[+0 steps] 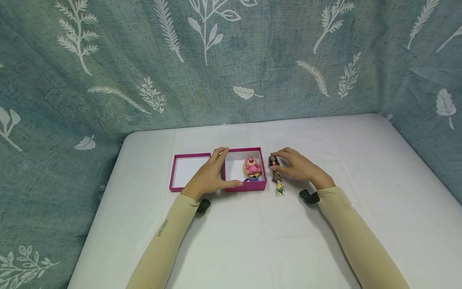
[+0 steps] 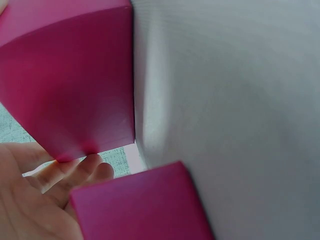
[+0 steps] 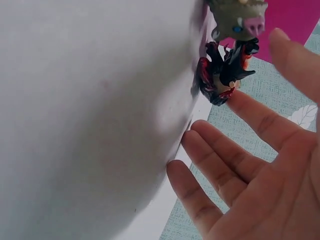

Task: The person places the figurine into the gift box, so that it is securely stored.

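Observation:
My left hand [image 1: 208,176] holds the left end of a magenta box [image 1: 255,186], thumb on the near wall and fingertips at the far corner. In the left wrist view my fingers curl at the far edge of the box wall [image 2: 75,85]. Inside the box sit a pink bear figurine [image 1: 251,166] and a blue item [image 1: 251,179], partly hidden by the front wall. My right hand [image 1: 297,165] is at a dark-haired figurine [image 3: 220,77], index fingertip against its head. The thumb stands apart from it in the right wrist view, the other fingers extended.
Left of the box lies a shallow magenta-edged lid [image 1: 172,172], its white inside up. A boar-headed figurine [image 3: 240,20] and a small yellow-green figurine [image 1: 280,188] lie in line with the dark-haired one. A leaf-patterned green curtain [image 1: 231,108] hangs behind the white table [image 1: 231,245].

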`<action>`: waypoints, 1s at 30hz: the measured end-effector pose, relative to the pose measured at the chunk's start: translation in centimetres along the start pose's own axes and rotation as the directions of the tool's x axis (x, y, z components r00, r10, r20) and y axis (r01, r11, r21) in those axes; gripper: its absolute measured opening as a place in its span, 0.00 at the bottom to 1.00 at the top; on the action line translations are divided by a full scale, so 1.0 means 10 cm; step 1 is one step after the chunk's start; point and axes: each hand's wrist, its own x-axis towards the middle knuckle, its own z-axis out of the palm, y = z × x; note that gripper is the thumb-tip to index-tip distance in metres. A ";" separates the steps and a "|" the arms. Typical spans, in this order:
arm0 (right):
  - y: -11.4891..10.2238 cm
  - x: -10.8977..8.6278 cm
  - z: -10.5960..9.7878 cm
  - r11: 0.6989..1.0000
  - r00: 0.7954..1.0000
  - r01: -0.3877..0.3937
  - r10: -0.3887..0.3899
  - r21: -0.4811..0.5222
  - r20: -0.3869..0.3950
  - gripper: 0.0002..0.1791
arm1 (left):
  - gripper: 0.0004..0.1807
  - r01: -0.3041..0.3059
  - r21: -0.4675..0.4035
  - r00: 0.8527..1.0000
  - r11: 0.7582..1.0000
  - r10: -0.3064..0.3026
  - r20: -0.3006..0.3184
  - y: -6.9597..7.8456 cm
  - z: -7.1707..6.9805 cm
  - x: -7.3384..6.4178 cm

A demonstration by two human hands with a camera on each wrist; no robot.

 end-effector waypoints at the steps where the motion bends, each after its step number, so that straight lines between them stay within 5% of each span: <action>1: 0.00 0.01 0.00 1.000 1.000 0.003 -0.003 -0.004 -0.002 0.30 | 0.67 0.000 -0.001 1.000 1.000 0.000 0.000 0.00 0.00 0.00; 30: 0.02 0.07 -0.03 0.997 0.999 0.030 -0.029 -0.067 0.016 0.32 | 0.67 0.000 0.000 1.000 1.000 0.000 0.003 0.00 -0.01 0.00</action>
